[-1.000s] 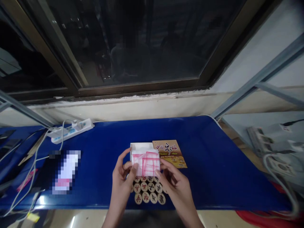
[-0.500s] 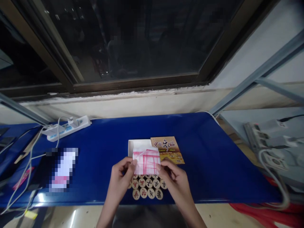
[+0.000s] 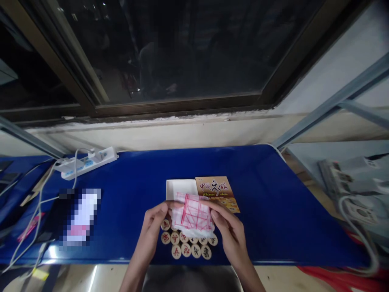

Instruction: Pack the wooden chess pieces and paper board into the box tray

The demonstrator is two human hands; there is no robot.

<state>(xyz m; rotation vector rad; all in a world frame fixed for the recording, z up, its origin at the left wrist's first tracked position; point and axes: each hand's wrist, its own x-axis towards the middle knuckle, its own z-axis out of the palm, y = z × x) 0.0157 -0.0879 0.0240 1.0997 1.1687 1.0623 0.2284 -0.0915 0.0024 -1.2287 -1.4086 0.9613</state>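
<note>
A folded white sheet with red grid lines [image 3: 194, 215], like a Chinese chess board sheet, hangs between my hands above the pieces. My left hand [image 3: 156, 221] grips its left edge, fingers bent over the top. At its right edge, my right hand [image 3: 229, 225] holds it with fingers and thumb. Round wooden Chinese chess pieces [image 3: 186, 250] with red or black characters lie in rows below, some hidden by the sheet. Behind the sheet sits an open white box [image 3: 184, 186], partly covered. Beside it lies the printed Chinese chess lid [image 3: 214, 187].
A white power strip [image 3: 89, 163] with plugs and cables is at the back left of the blue table [image 3: 273, 211]. A blurred-out phone-like thing [image 3: 83, 215] lies at left. Grey metal bars [image 3: 328, 101] rise at right, before a window [image 3: 182, 52].
The folded sheet has tilted and spread a little, showing more layers at its lower edge. My fingers have shifted over its top edge. The view has moved slightly.
</note>
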